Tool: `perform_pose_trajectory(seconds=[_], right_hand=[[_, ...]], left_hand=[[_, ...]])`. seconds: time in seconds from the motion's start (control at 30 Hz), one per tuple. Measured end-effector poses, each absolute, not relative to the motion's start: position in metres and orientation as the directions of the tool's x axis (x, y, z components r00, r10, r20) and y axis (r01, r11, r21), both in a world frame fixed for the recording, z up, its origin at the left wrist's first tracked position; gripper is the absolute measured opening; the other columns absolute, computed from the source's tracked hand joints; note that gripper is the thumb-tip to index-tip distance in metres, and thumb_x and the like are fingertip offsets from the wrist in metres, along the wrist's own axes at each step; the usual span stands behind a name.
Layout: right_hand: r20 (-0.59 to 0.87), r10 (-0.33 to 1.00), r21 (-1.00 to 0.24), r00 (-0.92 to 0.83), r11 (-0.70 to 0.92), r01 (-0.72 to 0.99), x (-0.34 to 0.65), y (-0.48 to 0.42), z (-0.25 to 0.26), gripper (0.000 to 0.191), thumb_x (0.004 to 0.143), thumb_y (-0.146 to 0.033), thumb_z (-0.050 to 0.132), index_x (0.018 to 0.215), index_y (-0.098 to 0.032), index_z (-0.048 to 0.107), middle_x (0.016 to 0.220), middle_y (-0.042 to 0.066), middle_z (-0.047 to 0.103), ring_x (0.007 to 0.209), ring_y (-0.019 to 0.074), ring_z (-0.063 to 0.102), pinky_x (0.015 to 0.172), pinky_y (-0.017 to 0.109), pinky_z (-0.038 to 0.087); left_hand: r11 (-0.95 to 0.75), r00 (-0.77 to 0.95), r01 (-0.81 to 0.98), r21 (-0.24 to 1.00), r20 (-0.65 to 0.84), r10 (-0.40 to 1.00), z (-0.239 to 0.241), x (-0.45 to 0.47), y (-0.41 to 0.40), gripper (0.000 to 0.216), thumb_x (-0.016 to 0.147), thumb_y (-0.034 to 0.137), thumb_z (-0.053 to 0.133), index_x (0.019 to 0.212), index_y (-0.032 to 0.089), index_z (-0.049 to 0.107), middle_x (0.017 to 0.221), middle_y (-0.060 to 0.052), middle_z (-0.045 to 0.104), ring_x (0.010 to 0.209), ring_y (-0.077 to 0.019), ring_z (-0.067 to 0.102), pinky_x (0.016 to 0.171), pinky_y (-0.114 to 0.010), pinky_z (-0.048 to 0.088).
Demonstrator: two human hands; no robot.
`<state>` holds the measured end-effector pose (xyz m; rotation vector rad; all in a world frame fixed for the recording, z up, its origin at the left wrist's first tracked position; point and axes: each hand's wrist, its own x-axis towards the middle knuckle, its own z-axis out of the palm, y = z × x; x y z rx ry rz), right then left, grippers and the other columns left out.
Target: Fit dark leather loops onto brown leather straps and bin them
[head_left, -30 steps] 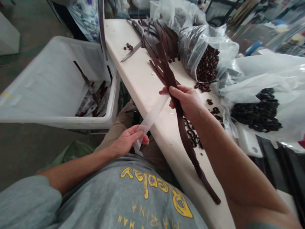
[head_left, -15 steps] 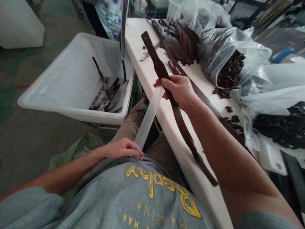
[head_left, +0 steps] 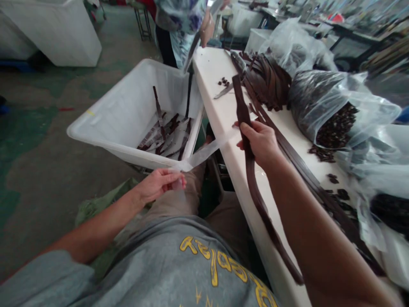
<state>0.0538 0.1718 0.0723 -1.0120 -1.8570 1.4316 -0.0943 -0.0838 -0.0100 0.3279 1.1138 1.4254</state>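
My right hand (head_left: 260, 143) is closed around a dark brown leather strap (head_left: 244, 106), thumb on top, over the table's near edge. The strap's wide end points away from me, and its narrower tail curves down along my forearm. A long, clear plastic sleeve (head_left: 206, 152) stretches from my right fingertips to my left hand (head_left: 162, 182), slack and bent. The fingers of my left hand pinch the sleeve near its lower end, above my lap. How firmly my right fingers grip the sleeve's other end is hidden behind the strap.
A white bin (head_left: 96, 140) at left holds several strips and plastic sleeves. On the white table (head_left: 220, 123) lie a bundle of brown straps (head_left: 270, 81), a metal tool (head_left: 223, 91) and a bag of small brown pieces (head_left: 335, 125). A co-worker's hand (head_left: 207, 30) holds a strip beyond the bin.
My left hand has moved up and away from my shirt, and the sleeve has gone from straight to bent. My right hand still holds the strap. The whole view has shifted.
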Motion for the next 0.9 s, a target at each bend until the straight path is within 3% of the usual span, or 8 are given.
perform_pose_trajectory(seconds=[0.13,0.23,0.33,0.47,0.57,0.67,0.73,0.9], right_hand=[[-0.073,0.85,-0.879,-0.522,0.193,0.437,0.085,0.16,0.072,0.038,0.083,-0.048,0.063,0.1,-0.016,0.072,0.052,-0.002,0.058,0.035,0.0089,0.048,0.035,0.02,0.036],[-0.173,0.772,-0.802,-0.611,0.25,0.543,0.114,0.138,0.067,0.041,0.085,-0.053,0.059,0.094,-0.016,0.075,0.038,-0.004,0.048,0.034,0.0106,0.045,0.036,0.021,0.033],[-0.293,0.678,-0.847,-0.674,0.142,0.512,0.128,0.109,0.068,0.043,0.085,-0.056,0.059,0.095,-0.017,0.075,0.044,-0.003,0.053,0.039,0.0113,0.048,0.038,0.021,0.033],[-0.339,0.538,-0.91,-0.772,0.021,0.414,0.112,0.08,0.067,0.038,0.083,-0.051,0.062,0.102,-0.02,0.074,0.092,0.005,0.072,0.046,0.0072,0.051,0.04,0.02,0.039],[-0.262,0.447,-0.934,-0.855,0.105,0.342,0.092,0.071,0.053,0.028,0.085,-0.043,0.06,0.093,-0.019,0.074,0.125,0.007,0.064,0.05,0.005,0.053,0.042,0.02,0.043],[-0.226,0.472,-0.901,-0.852,0.232,0.367,0.081,0.068,0.037,0.023,0.087,-0.037,0.059,0.085,-0.017,0.071,0.083,0.003,0.07,0.044,0.0066,0.051,0.04,0.019,0.039],[-0.224,0.513,-0.881,-0.829,0.257,0.397,0.08,0.068,0.034,0.021,0.086,-0.035,0.058,0.082,-0.018,0.069,0.053,-0.004,0.056,0.04,0.0085,0.049,0.039,0.019,0.035],[-0.196,0.552,-0.872,-0.811,0.28,0.402,0.084,0.071,0.038,0.019,0.085,-0.034,0.058,0.076,-0.019,0.066,0.049,-0.005,0.05,0.039,0.0095,0.05,0.039,0.019,0.035]], left_hand=[[-0.115,-0.472,-0.803,0.585,-0.506,0.722,-0.007,-0.112,-0.059,0.009,0.077,0.018,0.077,0.071,0.014,0.071,0.068,-0.001,0.073,0.059,-0.0101,0.068,0.06,-0.018,0.056],[-0.204,-0.491,-0.843,0.497,-0.557,0.67,-0.008,-0.11,-0.046,0.014,0.086,0.015,0.067,0.072,0.015,0.069,0.068,0.001,0.072,0.059,-0.0081,0.067,0.059,-0.017,0.056],[-0.195,-0.483,-0.825,0.53,-0.483,0.73,-0.013,-0.098,-0.039,0.008,0.084,0.018,0.069,0.078,0.015,0.072,0.074,-0.002,0.074,0.066,-0.0107,0.069,0.066,-0.02,0.057],[-0.118,-0.418,-0.768,0.63,-0.353,0.837,-0.017,-0.077,-0.031,0.016,0.074,0.024,0.078,0.082,0.011,0.074,0.082,-0.007,0.076,0.077,-0.0151,0.07,0.074,-0.023,0.057],[-0.113,-0.417,-0.754,0.647,-0.339,0.843,-0.017,-0.069,-0.026,0.014,0.072,0.022,0.077,0.081,0.01,0.075,0.085,-0.008,0.076,0.079,-0.0166,0.07,0.077,-0.025,0.055],[-0.118,-0.428,-0.761,0.638,-0.357,0.83,-0.018,-0.068,-0.025,0.011,0.074,0.02,0.074,0.081,0.011,0.074,0.088,-0.008,0.076,0.08,-0.0167,0.069,0.076,-0.025,0.055],[-0.099,-0.394,-0.783,0.614,-0.366,0.843,-0.019,-0.068,-0.028,0.017,0.076,0.025,0.073,0.087,0.013,0.074,0.091,-0.008,0.076,0.082,-0.0178,0.07,0.075,-0.026,0.055],[0.062,-0.194,-0.818,0.572,-0.374,0.907,-0.02,-0.055,-0.037,0.038,0.075,0.043,0.077,0.099,0.014,0.073,0.098,-0.01,0.075,0.086,-0.0198,0.069,0.076,-0.03,0.056]])
